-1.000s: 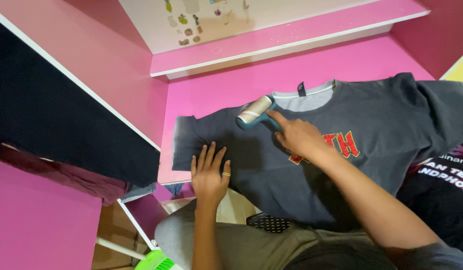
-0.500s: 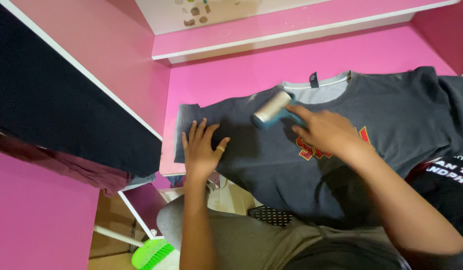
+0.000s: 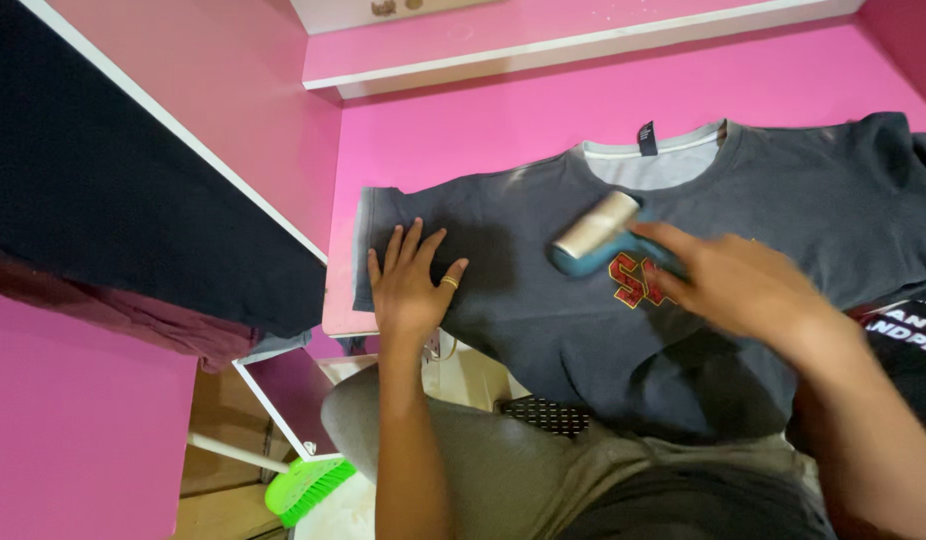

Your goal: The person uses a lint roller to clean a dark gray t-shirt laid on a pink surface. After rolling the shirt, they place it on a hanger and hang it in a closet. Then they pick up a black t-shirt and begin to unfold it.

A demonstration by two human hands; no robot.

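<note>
The right hand (image 3: pixel 743 285) is closed around the teal handle of a fabric shaver (image 3: pixel 601 235), its head on the chest of the grey T-shirt (image 3: pixel 783 200) spread on the pink table (image 3: pixel 463 130); the left hand (image 3: pixel 408 285) lies open and flat on the left sleeve; strokes likely go best short and light, with the cloth kept taut.

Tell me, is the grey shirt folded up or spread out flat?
Spread out flat. The grey shirt lies open on the pink table, collar and sleeve showing, left hand pressing it.
</note>
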